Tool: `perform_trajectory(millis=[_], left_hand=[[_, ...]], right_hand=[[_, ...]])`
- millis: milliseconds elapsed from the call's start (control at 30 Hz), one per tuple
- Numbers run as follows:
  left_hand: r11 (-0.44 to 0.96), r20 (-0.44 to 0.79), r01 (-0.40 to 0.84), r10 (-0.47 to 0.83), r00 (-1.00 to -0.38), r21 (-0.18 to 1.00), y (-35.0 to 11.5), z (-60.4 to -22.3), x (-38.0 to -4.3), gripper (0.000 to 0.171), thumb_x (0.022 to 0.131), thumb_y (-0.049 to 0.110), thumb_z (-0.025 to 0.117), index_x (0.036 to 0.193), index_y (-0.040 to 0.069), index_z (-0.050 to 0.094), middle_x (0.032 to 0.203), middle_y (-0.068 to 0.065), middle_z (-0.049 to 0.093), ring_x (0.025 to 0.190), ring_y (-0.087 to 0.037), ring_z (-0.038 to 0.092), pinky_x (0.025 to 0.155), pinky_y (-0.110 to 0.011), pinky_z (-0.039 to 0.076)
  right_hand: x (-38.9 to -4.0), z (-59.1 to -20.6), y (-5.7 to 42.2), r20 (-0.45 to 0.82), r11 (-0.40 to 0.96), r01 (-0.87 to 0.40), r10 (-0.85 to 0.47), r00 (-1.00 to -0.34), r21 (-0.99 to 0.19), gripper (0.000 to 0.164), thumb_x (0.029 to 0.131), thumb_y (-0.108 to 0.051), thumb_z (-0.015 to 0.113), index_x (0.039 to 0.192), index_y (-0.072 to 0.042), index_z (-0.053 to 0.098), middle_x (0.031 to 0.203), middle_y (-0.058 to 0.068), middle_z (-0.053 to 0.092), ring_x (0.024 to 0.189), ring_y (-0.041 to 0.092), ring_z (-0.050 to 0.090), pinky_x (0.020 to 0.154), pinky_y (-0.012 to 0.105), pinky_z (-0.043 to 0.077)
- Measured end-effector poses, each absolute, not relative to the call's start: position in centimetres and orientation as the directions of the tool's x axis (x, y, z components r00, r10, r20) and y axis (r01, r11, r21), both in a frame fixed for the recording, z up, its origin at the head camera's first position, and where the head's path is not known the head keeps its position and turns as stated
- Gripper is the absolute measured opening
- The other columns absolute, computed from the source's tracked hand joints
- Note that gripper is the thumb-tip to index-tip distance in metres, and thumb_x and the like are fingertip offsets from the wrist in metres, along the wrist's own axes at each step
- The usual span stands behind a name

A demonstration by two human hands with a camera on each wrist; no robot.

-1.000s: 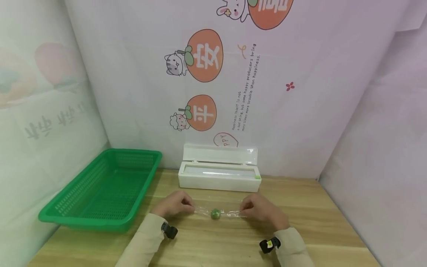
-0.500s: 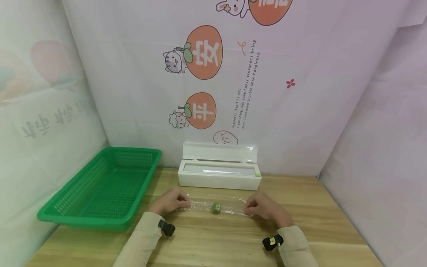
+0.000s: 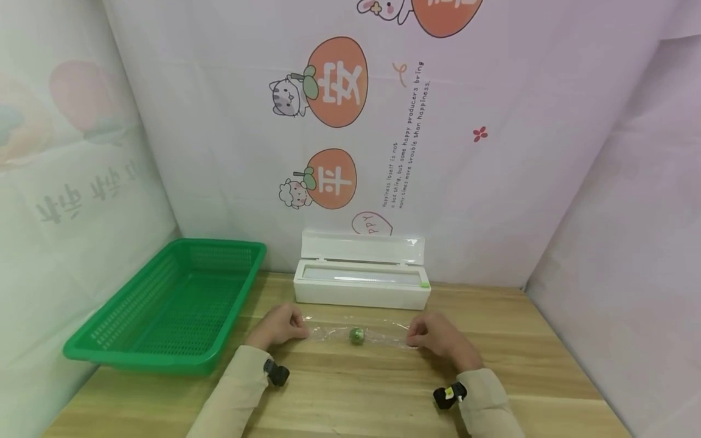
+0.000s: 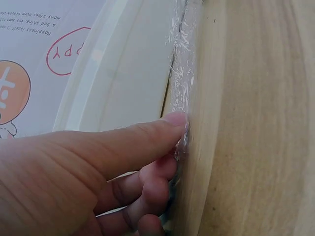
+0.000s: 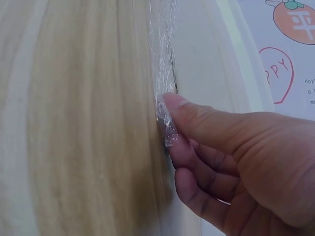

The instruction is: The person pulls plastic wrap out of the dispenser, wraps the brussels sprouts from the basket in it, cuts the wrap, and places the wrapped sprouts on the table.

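A strip of clear plastic wrap (image 3: pixel 331 333) stretches between both hands, with a small round green item (image 3: pixel 356 336) at its middle. My left hand (image 3: pixel 282 324) pinches the left end between thumb and fingers. At the other end my right hand (image 3: pixel 435 334) pinches the wrap the same way. In the left wrist view the crumpled wrap (image 4: pixel 183 78) runs up from under the thumb (image 4: pixel 174 119). The right wrist view shows the bunched wrap (image 5: pixel 163 64) held under the thumb (image 5: pixel 177 102).
A white cling film box (image 3: pixel 361 295) with its lid raised stands just behind the hands, against the printed backdrop (image 3: pixel 438 182). To the left sits a green plastic basket (image 3: pixel 142 365). Everything rests on a wooden table (image 3: pixel 350 395).
The hands have drawn slightly apart, spreading the wrap wider. The green item and both hands have shifted a little up in the head view, towards the box.
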State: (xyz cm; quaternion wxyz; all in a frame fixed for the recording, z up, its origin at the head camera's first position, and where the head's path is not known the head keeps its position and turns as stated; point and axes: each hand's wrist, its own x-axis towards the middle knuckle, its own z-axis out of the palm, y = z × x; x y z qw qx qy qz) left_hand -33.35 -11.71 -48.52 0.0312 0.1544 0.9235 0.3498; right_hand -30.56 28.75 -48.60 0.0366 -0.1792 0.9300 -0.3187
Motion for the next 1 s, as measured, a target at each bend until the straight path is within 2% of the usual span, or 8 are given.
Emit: perform_trajectory(millis=[167, 300, 433, 567, 767, 900, 1000], left_hand=[[0.720, 0.046, 0.261, 0.304, -0.952, 0.643, -11.5, -48.3, -33.5, 0.025, 0.084, 0.010, 0.088, 0.071, 0.010, 0.066, 0.071, 0.001, 0.063, 0.068, -0.013, 0.054, 0.064, -0.027, 0.046], [0.729, 0.028, 0.246, 0.298, -0.954, 0.638, -11.3, -48.0, -33.5, 0.023, 0.085, 0.009, 0.087, 0.074, 0.011, 0.067, 0.074, 0.001, 0.064, 0.070, -0.014, 0.056, 0.064, -0.028, 0.046], [0.742, 0.028, 0.241, 0.287, -0.958, 0.625, -10.8, -47.2, -33.4, 0.017, 0.088, 0.010, 0.085, 0.082, 0.012, 0.068, 0.080, 0.000, 0.066, 0.074, -0.015, 0.058, 0.067, -0.028, 0.049], [0.722, 0.096, 0.331, 0.347, -0.933, 0.608, -9.5, -46.5, -33.2, 0.014, 0.090, 0.011, 0.084, 0.089, 0.010, 0.070, 0.085, 0.001, 0.068, 0.078, -0.012, 0.061, 0.071, -0.028, 0.054], [0.619, 0.205, 0.544, 0.534, -0.821, 0.566, -6.9, -46.8, -32.6, 0.013, 0.093, 0.010, 0.079, 0.103, 0.002, 0.075, 0.095, -0.005, 0.074, 0.085, -0.012, 0.067, 0.078, -0.029, 0.060], [0.590, 0.213, 0.607, 0.601, -0.771, 0.532, -5.2, -47.1, -32.0, 0.020, 0.093, 0.012, 0.079, 0.110, 0.002, 0.076, 0.104, -0.008, 0.077, 0.092, -0.014, 0.071, 0.085, -0.031, 0.062], [0.590, 0.207, 0.611, 0.609, -0.766, 0.528, -4.1, -47.3, -31.8, 0.019, 0.093, 0.012, 0.080, 0.111, 0.006, 0.076, 0.106, -0.006, 0.078, 0.096, -0.014, 0.071, 0.088, -0.030, 0.061]], right_hand=[[-30.4, -48.5, 29.5, 0.041, 0.756, -0.263, -0.299, -0.953, -0.599, 0.013, 0.088, -0.009, 0.084, 0.084, -0.010, 0.072, 0.079, 0.000, 0.071, 0.075, 0.013, 0.061, 0.067, 0.025, 0.051], [-29.9, -47.8, 29.8, 0.034, 0.782, -0.204, -0.228, -0.973, -0.589, 0.011, 0.087, -0.004, 0.082, 0.087, -0.011, 0.073, 0.087, 0.000, 0.072, 0.084, 0.015, 0.065, 0.077, 0.033, 0.058], [-29.6, -46.6, 29.5, 0.033, 0.801, -0.165, -0.179, -0.983, -0.575, 0.009, 0.092, -0.006, 0.078, 0.096, -0.013, 0.076, 0.096, 0.000, 0.074, 0.093, 0.015, 0.068, 0.086, 0.041, 0.061], [-29.3, -45.2, 28.2, 0.069, 0.802, -0.255, -0.260, -0.963, -0.541, 0.007, 0.095, -0.010, 0.077, 0.102, -0.011, 0.078, 0.097, -0.001, 0.077, 0.091, 0.012, 0.069, 0.085, 0.038, 0.061], [-29.2, -44.8, 25.5, 0.127, 0.744, -0.406, -0.404, -0.906, -0.531, 0.016, 0.096, -0.013, 0.077, 0.110, -0.007, 0.078, 0.102, 0.000, 0.078, 0.093, 0.010, 0.072, 0.083, 0.026, 0.061], [-29.3, -45.3, 23.5, 0.166, 0.696, -0.494, -0.485, -0.859, -0.521, 0.017, 0.096, -0.014, 0.077, 0.112, -0.006, 0.078, 0.105, 0.003, 0.079, 0.095, 0.013, 0.074, 0.084, 0.029, 0.062], [-29.5, -45.8, 22.1, 0.198, 0.667, -0.546, -0.527, -0.827, -0.507, 0.016, 0.097, -0.014, 0.077, 0.112, -0.008, 0.078, 0.107, 0.004, 0.080, 0.096, 0.016, 0.075, 0.087, 0.035, 0.064]])
